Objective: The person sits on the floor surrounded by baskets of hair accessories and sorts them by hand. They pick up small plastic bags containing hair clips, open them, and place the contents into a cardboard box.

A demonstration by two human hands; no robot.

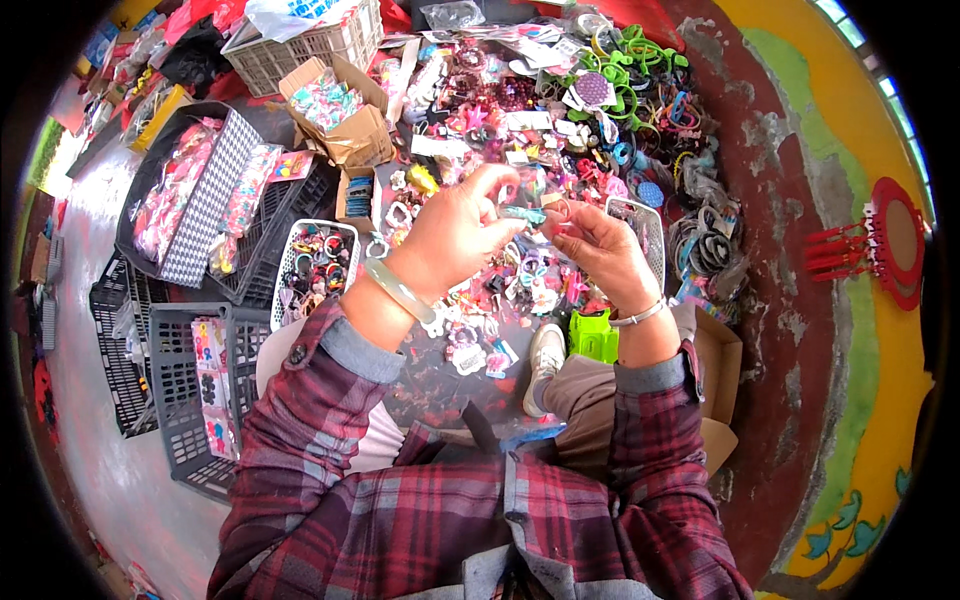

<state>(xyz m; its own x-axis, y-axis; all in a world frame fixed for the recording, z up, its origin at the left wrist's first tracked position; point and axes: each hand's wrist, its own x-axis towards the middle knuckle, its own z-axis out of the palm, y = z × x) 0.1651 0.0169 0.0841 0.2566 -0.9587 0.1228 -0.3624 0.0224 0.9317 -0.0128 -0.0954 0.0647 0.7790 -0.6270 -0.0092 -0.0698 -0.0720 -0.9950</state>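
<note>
the floor (425, 385) is dark and flecked with reddish marks below the middle, and paler and shiny at the left. a broad, crowded heap of trinkets (480, 122) lies across the centre, with green bands (628, 104) at its upper right and black rings (708, 245) along its right side. left of the heap stands a white basket (290, 315); farther left and nearer is a grey crate (175, 405), with a black crate (104, 310) beside it. a shoe (546, 355) rests at the near edge, just left of a green tub (594, 338).
</note>
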